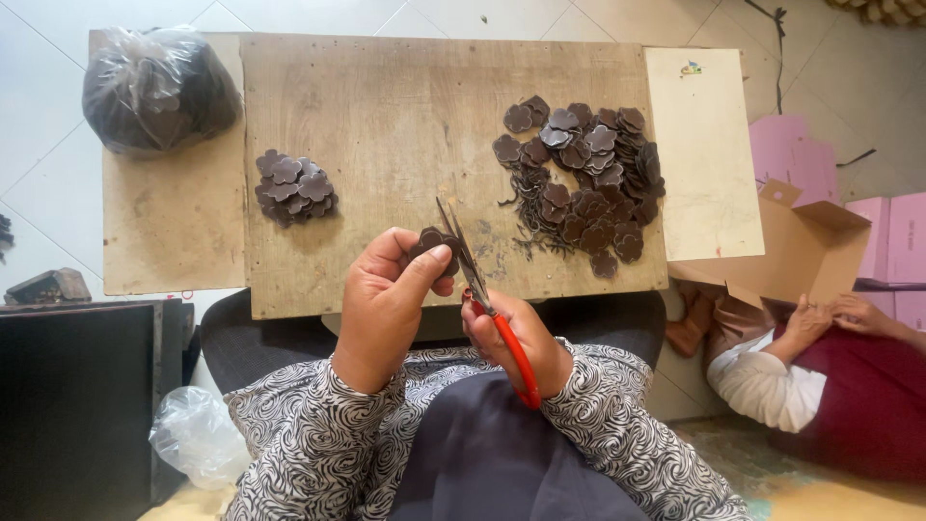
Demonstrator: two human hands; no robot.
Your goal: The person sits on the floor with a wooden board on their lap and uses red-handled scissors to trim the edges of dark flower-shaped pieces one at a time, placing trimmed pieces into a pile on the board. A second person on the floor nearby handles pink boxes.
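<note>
Head view looks down on the wooden board (pixel 386 125) resting across my lap, and I place everything else from that board. Over its near edge, my left hand (pixel 386 309) pinches a dark brown flower-shaped piece (pixel 431 241) between thumb and fingers, holding it just above the wood. My right hand (pixel 516 342) is wrapped around the red handles of the scissors (pixel 482 294), just off the board's near edge; the blades point up over the board and stand slightly parted, their tips right beside the piece I hold, though I cannot tell whether they touch it.

On the board's left part lies a small neat pile of flower pieces (pixel 292 185). On its right part sits a larger loose heap of flower pieces (pixel 584 174), with thin dark trimmings (pixel 531 207) scattered at the heap's left side. Beyond the board's far left corner sits a clear plastic bag (pixel 157 89) full of dark material. Off the board's right edge, a pale panel (pixel 699 164) lies alongside, and farther right another person's hands (pixel 834 318) work at a cardboard box (pixel 791 256).
</note>
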